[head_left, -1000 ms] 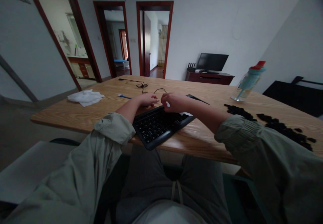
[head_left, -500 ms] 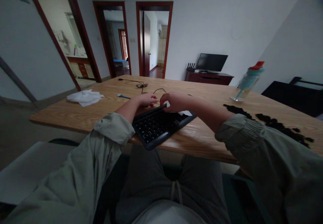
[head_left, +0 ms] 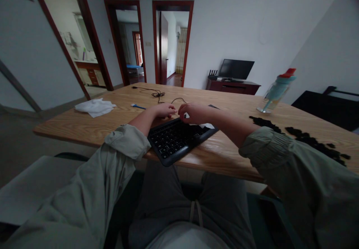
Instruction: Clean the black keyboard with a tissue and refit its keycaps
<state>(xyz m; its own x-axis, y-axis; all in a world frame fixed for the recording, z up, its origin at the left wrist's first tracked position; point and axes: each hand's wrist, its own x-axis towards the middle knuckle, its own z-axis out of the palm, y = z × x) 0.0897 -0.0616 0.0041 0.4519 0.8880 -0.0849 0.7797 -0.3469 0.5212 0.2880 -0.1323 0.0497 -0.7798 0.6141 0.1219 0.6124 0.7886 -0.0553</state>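
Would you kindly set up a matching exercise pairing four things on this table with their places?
Things:
1. keyboard
2. bottle
3. white cloth
4. black pieces

Places:
A. far left of the table
B. strewn along the right side
C. under both hands, at the near edge
D. standing at the far right

Pairs: 1-C, 2-D, 3-A, 4-B

The left hand and right hand meet at the keyboard's far edge.

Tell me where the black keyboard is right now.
In the head view the black keyboard lies angled at the near edge of the wooden table, centre frame, under the left hand and right hand, its near corner overhanging the person's lap.
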